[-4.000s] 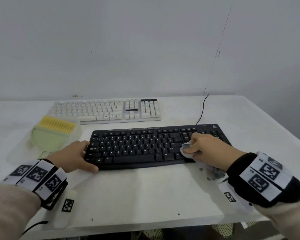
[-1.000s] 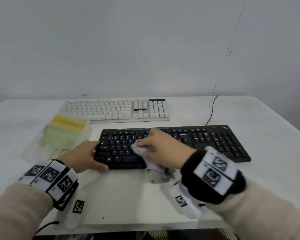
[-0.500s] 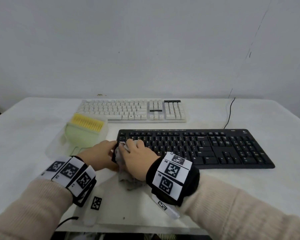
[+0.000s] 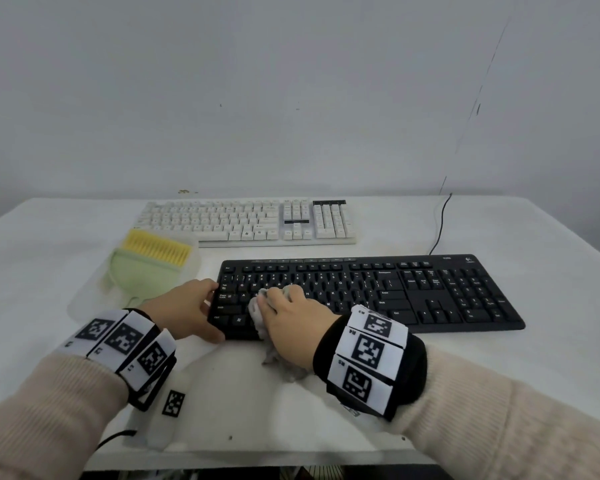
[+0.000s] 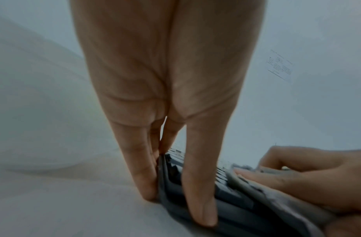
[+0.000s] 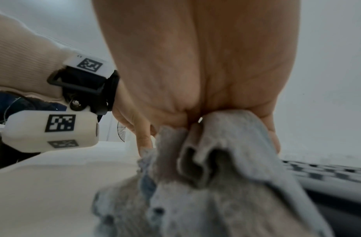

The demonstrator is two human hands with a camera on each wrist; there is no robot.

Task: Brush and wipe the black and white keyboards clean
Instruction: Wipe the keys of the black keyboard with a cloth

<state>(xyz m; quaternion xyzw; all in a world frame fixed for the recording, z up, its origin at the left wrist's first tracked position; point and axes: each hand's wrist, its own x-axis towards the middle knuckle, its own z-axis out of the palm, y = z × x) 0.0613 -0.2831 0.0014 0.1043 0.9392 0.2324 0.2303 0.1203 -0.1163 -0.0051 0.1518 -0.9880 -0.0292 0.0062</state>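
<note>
The black keyboard (image 4: 395,292) lies across the middle of the table, the white keyboard (image 4: 246,221) behind it. My left hand (image 4: 187,311) holds the black keyboard's left end (image 5: 195,189), thumb on its front edge and fingers over the side. My right hand (image 4: 291,323) grips a grey cloth (image 4: 258,311) and presses it on the left-hand keys. The wrist view shows the cloth (image 6: 216,168) bunched under my palm, its tail hanging onto the table. A yellow-bristled green brush (image 4: 153,258) rests to the left in a clear dustpan.
The black keyboard's cable (image 4: 440,223) runs from its back edge to the wall. The clear dustpan (image 4: 94,296) sits at the left of the table (image 4: 499,375), whose front edge is close under my wrists.
My right hand has wiped the cloth from the keyboard's right end to its left end, beside my left hand. In the last half second it shifted slightly right.
</note>
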